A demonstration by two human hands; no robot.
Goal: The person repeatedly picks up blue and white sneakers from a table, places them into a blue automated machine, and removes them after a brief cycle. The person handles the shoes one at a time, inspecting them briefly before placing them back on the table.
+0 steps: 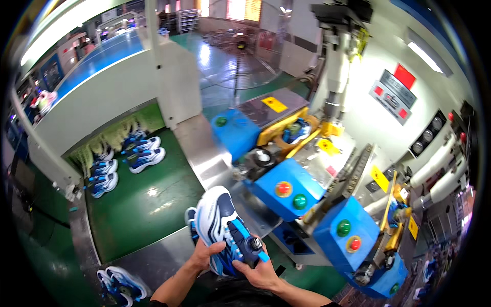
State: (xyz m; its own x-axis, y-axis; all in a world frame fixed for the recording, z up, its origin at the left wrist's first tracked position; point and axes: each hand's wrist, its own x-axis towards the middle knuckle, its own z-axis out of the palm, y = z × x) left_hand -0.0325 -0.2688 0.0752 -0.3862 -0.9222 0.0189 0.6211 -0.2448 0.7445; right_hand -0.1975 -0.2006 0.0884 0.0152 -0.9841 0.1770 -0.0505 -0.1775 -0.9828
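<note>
A white, navy and light-blue sneaker (215, 212) is held in front of my body, its toe pointing away from me. My left hand (205, 255) is closed on the shoe's left side, thumb lying along the upper. My right hand (260, 272) grips it near the ankle opening, beside the blue laces. A dark piece with a shiny metal top (254, 244) sticks up from that opening. Part of a second similar shoe (191, 223) shows just behind the held one on the left; the rest is hidden.
Several matching sneakers (146, 159) stand on a green conveyor belt (148, 204) at the left. More shoes (121, 284) rest on the metal ledge at lower left. A press machine with blue button boxes (286, 189) is on the right, holding a shoe (295, 130). A large fan (239, 45) stands behind.
</note>
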